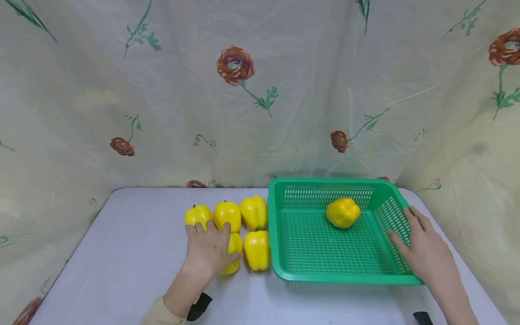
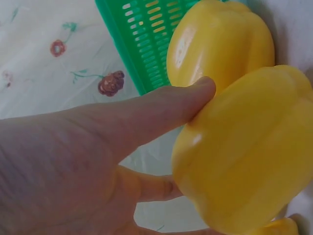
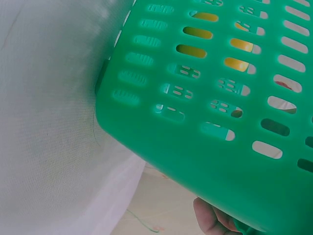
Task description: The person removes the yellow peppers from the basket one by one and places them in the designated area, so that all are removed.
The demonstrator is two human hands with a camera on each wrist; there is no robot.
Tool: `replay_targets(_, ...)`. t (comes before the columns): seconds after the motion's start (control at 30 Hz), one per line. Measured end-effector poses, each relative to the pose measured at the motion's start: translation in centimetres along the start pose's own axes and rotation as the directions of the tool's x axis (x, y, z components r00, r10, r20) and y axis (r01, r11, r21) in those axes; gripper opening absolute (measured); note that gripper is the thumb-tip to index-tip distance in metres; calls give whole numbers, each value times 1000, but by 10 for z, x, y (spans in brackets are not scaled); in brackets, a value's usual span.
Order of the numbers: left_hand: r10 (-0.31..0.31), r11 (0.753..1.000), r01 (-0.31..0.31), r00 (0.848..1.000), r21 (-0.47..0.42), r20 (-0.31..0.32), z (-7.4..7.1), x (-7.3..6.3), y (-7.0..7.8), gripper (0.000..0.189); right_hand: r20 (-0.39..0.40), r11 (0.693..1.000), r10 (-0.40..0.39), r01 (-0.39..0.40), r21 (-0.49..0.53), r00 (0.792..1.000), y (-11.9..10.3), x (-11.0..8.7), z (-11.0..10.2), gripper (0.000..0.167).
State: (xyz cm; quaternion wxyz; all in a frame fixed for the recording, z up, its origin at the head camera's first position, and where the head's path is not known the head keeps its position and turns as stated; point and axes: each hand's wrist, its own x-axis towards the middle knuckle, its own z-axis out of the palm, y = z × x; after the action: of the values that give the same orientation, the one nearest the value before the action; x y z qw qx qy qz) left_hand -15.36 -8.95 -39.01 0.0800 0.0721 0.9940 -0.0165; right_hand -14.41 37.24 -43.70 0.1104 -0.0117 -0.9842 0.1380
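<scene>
Several yellow bell peppers stand close together on the table, left of a green plastic basket point(image 1: 353, 277). My left hand point(image 1: 208, 248) reaches over the front left bell pepper point(image 1: 234, 253), fingers spread and mostly straight. In the left wrist view its thumb point(image 2: 161, 105) touches the edge of a bell pepper point(image 2: 249, 152), and other fingers pass behind it. One more bell pepper point(image 1: 343, 212) lies inside the basket. My right hand point(image 1: 430, 253) holds the basket's right rim, thumb on the inner side; fingertips point(image 3: 208, 215) show past the basket wall in the right wrist view.
The table point(image 1: 134, 257) has a white cover. Behind and at both sides hangs a pale curtain point(image 1: 178, 99) with a flower print. Another bell pepper point(image 1: 257, 250) stands right beside the basket's left wall.
</scene>
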Motion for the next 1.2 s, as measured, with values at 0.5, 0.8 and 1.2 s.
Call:
replay_targets(0.5,6,999,-6,1000,-50,13,1,0,-2,75,-17,1000,-6,6,3,1000,0,-1,1,80)
replay_targets(0.8,31,998,-31,999,-48,19,-5,-5,-5,80,-11,1000,2,-2,0,1000,1,-1,1,81)
replay_targets(1.2,74,995,-77,996,-57,-48,-9,-10,3,69,-6,1000,6,-6,8,1000,1,-1,1,81)
